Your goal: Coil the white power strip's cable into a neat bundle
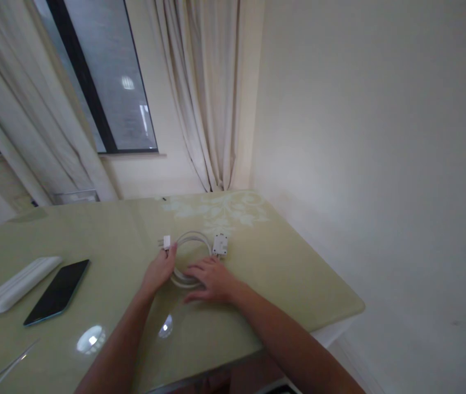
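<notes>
A white extension cord [192, 236] lies in a round coil on the table. Its plug [167, 242], with metal prongs pointing left, sits at the left of the coil. The white block at its other end [220, 244] stands at the right, beyond my right hand. My left hand [161, 270] is closed on the cord's left side, just below the plug. Over the lower right of the coil, my right hand [212, 280] rests with its fingers stretched out and the thumb apart. It covers part of the cord.
A glossy pale green table [290, 273] bears a dark phone or tablet [57, 293] and a long white object [19, 285] at the left. Thin light strips [9, 369] lie at the lower left. Wall [360, 164] borders the right side; curtains [204, 98] hang behind.
</notes>
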`<state>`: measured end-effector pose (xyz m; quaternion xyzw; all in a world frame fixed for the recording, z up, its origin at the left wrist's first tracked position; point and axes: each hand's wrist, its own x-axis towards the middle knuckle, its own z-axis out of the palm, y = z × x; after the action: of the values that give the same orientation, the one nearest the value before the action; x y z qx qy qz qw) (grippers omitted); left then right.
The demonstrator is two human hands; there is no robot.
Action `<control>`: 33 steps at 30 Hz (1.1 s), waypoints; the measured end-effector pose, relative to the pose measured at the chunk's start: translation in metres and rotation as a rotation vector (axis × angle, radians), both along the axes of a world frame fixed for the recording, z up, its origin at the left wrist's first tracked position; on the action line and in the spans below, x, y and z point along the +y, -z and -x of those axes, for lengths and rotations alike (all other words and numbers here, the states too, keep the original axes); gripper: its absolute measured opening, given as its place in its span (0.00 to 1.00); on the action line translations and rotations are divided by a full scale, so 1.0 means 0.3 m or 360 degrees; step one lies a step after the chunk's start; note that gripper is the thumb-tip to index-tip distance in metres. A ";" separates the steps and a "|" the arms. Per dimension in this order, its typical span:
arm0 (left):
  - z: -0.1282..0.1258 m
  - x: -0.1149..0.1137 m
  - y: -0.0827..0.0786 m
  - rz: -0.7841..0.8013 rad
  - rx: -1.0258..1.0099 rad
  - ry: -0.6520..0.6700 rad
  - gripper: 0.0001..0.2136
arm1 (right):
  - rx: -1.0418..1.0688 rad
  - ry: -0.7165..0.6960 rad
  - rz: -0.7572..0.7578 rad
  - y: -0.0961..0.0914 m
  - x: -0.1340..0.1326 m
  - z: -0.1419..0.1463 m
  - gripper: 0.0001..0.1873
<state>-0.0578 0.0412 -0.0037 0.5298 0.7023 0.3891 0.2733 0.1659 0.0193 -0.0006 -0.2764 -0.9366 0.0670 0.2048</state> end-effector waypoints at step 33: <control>-0.080 -0.036 -0.015 0.0140 0.1046 0.0236 0.29 | -0.0548 0.0937 0.0086 -0.131 0.458 -0.182 0.16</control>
<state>-0.0337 0.0303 0.0007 0.6643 0.7284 0.1459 0.0824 0.2206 0.1567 0.0385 -0.5475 -0.8353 -0.0179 0.0468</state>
